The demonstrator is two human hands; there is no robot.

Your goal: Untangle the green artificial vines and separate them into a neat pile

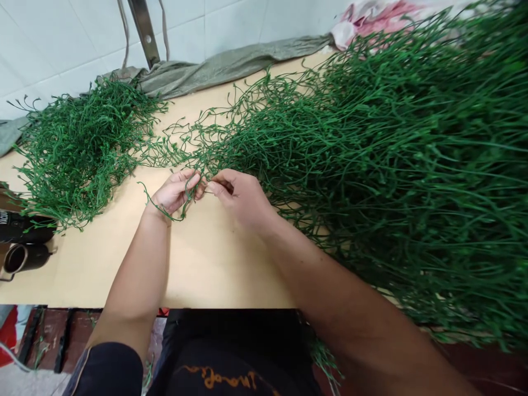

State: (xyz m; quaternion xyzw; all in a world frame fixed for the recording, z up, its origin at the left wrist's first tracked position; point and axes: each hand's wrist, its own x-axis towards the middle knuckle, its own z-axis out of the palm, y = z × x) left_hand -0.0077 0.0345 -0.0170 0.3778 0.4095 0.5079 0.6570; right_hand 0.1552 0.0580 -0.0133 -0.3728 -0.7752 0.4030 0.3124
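Observation:
In the middle of the table, my left hand [175, 192] is closed, palm up, around a green plant stem [177, 219] that looks like plastic. The stem's branching end curls down past the palm and wrist. Close beside it on the right, my right hand [244, 199] pinches with thumb and forefinger at a thin end that runs between the two hands; the fingertips partly hide it. Loose green stems [165, 151] lie on the table just beyond both hands.
A huge heap of long green stems [391, 143] covers the right side. A smaller pile [86, 143] sits at the left. A dark mug [27, 257] and a black object [28, 226] stand at the left edge. Grey cloth [198, 74] lines the back by the tiled wall.

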